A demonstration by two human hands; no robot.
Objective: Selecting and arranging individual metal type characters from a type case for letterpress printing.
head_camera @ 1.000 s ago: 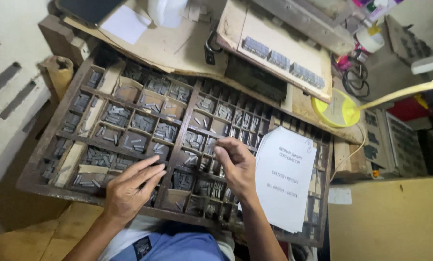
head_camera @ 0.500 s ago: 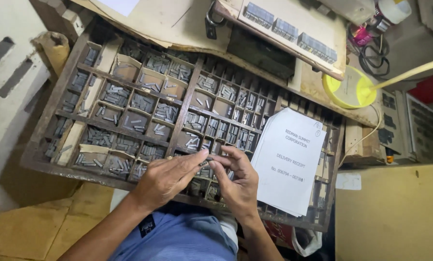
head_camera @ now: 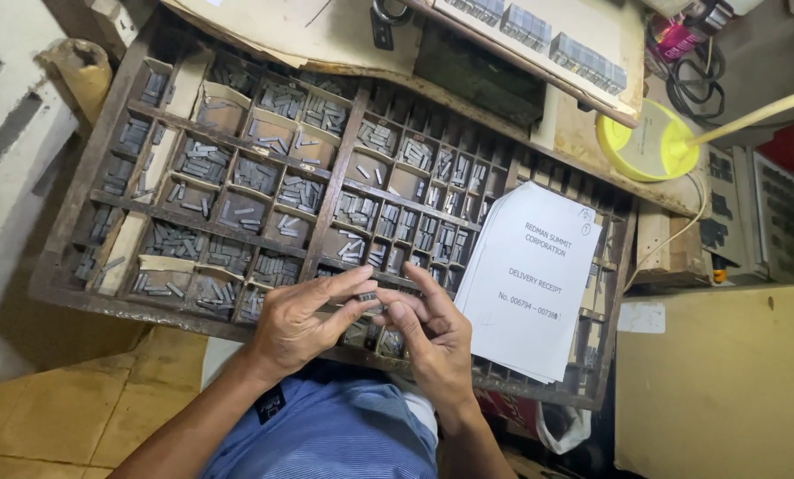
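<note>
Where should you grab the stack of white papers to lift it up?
Probably the bottom edge of the white paper stack, coming from the person's side. That edge lies past the wooden tray's front rim, so fingers could slip under it. The right hand is nearest, meeting the left hand over the tray.

Cluttered wooden workbench above yellow floor tiles, beside pale wall.
</note>
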